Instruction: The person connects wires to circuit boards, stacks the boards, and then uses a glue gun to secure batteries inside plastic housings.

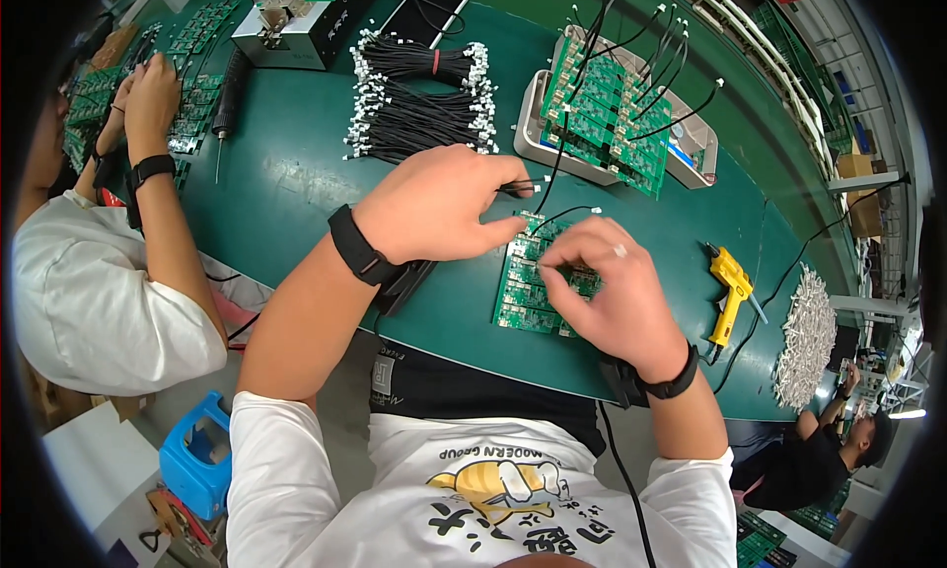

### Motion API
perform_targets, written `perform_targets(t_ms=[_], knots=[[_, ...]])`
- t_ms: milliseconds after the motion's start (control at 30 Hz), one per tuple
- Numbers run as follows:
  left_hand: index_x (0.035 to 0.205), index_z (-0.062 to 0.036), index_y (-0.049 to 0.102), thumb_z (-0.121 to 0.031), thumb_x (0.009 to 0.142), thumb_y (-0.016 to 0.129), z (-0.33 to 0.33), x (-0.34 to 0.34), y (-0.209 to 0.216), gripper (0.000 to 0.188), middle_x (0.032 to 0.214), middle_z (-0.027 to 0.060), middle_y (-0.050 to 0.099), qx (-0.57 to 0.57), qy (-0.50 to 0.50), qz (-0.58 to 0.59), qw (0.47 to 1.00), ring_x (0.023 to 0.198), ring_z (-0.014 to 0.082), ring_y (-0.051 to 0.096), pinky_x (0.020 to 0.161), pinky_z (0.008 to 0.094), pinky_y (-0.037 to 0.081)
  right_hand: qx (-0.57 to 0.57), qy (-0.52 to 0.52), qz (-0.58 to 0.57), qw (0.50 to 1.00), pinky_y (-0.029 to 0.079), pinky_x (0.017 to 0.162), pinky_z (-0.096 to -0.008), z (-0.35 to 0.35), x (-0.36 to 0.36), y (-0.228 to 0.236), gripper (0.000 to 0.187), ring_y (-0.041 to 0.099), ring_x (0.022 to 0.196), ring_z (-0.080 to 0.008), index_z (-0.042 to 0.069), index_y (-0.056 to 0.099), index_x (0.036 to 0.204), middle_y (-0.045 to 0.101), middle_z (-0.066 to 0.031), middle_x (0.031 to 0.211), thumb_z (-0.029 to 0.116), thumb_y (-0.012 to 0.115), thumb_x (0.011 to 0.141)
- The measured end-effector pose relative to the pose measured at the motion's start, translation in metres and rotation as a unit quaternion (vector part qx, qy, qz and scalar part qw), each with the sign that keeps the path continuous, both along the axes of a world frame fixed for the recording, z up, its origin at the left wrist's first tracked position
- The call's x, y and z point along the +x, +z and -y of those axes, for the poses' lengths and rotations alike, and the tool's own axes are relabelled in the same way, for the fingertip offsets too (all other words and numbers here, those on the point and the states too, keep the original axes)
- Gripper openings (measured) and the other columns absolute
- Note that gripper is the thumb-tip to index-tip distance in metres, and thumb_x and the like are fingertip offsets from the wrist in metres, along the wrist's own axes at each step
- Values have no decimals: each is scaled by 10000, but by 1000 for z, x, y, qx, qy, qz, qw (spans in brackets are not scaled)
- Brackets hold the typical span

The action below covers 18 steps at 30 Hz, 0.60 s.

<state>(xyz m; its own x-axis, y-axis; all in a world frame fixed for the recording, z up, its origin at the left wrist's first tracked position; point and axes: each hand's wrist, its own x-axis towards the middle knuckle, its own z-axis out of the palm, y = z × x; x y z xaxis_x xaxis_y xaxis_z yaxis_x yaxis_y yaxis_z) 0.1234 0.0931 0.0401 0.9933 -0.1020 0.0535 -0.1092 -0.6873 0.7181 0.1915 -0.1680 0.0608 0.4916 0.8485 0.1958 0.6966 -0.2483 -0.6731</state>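
Observation:
My left hand (pixel 434 205) is closed around a few short black cables (pixel 515 187) with white plug ends, held just above the table. Below its fingertips lies a green circuit board panel (pixel 521 297), made of several small boards side by side. Black leads rise from the panel's far edge, one with its white plug (pixel 595 211) in the air. My right hand (pixel 617 292) is over the panel's right half, thumb and forefinger pinched together. Whatever is between those fingertips is too small or hidden to make out, and the hand covers part of the panel.
Beyond my left hand lie bundles of black cables (pixel 424 109). A pale tray (pixel 533 134) bears wired green boards (pixel 612 114). At right are a yellow glue gun (pixel 730 292) and a heap of small white parts (pixel 804 341). A screwdriver (pixel 230 94) and a co-worker (pixel 109 302) are left.

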Motion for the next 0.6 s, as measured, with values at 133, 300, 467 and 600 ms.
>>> perform_targets(t_ms=[133,300,467,600], knots=[[1192,-83,805,-372,875,861,-3,-4,8,432,747,150,722,7,-15,-33,999,786,398,756,730,504,592,-51,16,-19,998,606,797,-368,-10,4,-9,110,722,983,-291,12,787,1029,748,-115,1039,4,834,930],[1215,-98,806,-382,839,892,-2,-6,4,478,727,118,681,17,-24,-29,999,754,363,727,711,478,560,-50,26,3,998,604,811,-388,-16,3,-13,122,716,1001,-296,5,787,1061,746,-118,1046,9,823,944],[1202,-106,791,-363,854,904,-2,-2,-15,447,601,51,545,5,-44,54,998,583,309,616,585,448,457,-78,29,14,996,597,851,-395,-13,3,-8,126,701,1029,-303,-2,781,1090,741,-122,1078,-4,806,966],[1186,-108,795,-365,854,903,-5,-5,-14,433,593,54,535,12,-42,52,998,575,313,606,583,449,452,-89,15,10,996,590,874,-395,-13,2,-9,120,692,1044,-312,-2,775,1090,738,-120,1091,-12,802,974]])
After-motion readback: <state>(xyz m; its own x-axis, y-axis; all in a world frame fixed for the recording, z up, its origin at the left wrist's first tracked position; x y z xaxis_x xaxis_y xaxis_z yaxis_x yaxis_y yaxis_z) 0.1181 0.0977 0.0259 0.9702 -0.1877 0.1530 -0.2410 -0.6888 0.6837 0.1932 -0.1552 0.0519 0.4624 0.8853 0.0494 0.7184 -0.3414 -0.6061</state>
